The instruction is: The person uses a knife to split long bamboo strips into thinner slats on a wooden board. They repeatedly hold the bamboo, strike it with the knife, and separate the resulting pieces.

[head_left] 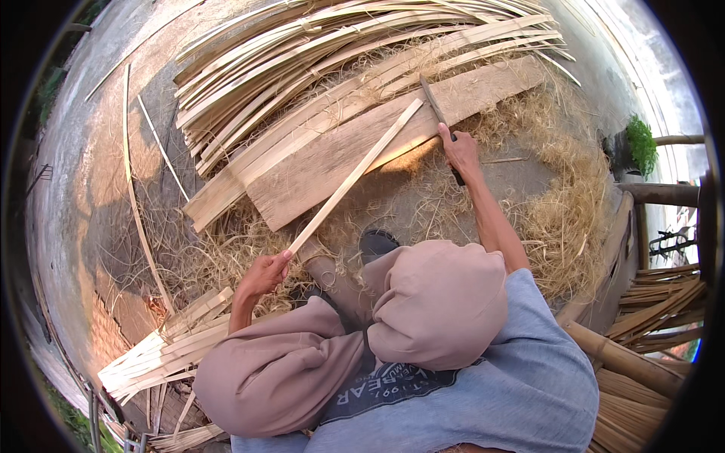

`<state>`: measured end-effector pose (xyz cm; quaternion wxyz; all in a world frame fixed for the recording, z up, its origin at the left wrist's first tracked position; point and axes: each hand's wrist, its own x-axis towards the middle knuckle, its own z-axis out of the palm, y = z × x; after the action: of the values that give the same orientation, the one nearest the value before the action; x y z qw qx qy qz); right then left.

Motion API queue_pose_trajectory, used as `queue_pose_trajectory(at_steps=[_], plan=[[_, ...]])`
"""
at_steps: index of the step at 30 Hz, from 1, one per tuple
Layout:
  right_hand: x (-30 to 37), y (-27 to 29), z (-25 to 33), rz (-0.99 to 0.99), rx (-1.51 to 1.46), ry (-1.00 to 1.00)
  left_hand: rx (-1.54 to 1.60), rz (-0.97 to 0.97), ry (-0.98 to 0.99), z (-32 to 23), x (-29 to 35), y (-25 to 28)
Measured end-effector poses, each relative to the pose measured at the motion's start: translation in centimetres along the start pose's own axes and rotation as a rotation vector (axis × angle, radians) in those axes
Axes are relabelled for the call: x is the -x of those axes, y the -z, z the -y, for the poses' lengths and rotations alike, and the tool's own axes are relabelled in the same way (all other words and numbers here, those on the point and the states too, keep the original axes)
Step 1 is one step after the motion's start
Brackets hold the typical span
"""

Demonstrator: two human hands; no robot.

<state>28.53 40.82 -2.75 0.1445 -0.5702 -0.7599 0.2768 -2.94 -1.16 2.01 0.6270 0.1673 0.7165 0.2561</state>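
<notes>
As the left hand (pixel 263 275) grips the near end of a pale strip (pixel 356 175) slanting over the broad plank (pixel 483 87) — there's the right hand (pixel 460 153), clasping a knife (pixel 433 100) beside the far end!

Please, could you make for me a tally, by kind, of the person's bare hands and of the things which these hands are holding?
Hands: 2 (left hand and right hand)
Knife, in the right hand: 1
Pale strip, in the left hand: 1
Total: 4
</notes>
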Motion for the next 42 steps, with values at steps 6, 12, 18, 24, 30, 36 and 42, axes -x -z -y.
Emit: queue_pose_trajectory(at_steps=[6,12,18,24,30,36,42], plan=[[0.2,0.9,1.0,0.019,0.149,0.098,-0.075,-0.064,-0.119,2.1,-0.6,0.1],[4.5,-0.9,4.6,0.139,0.001,0.199,-0.789,-0.702,-0.267,3.3,0.5,-3.5],[15.2,-0.8,7.0,0.430,0.089,0.450,-0.738,-0.705,-0.309,4.8,2.3,-5.2],[0.8,4.1,-2.0,-0.008,0.110,0.002,-0.681,-0.717,-0.397,3.5,2.2,-5.1],[8.0,0.4,2.5,0.187,-0.002,0.078,-0.663,-0.726,-0.416,3.0,1.9,-5.0],[14.5,-4.6,4.5,0.232,0.024,0.396,-0.641,-0.748,-0.399,3.6,2.4,-4.7],[0.6,3.0,-2.2,-0.083,-0.141,-0.164,-0.660,-0.779,-0.448,2.4,2.4,-4.3]])
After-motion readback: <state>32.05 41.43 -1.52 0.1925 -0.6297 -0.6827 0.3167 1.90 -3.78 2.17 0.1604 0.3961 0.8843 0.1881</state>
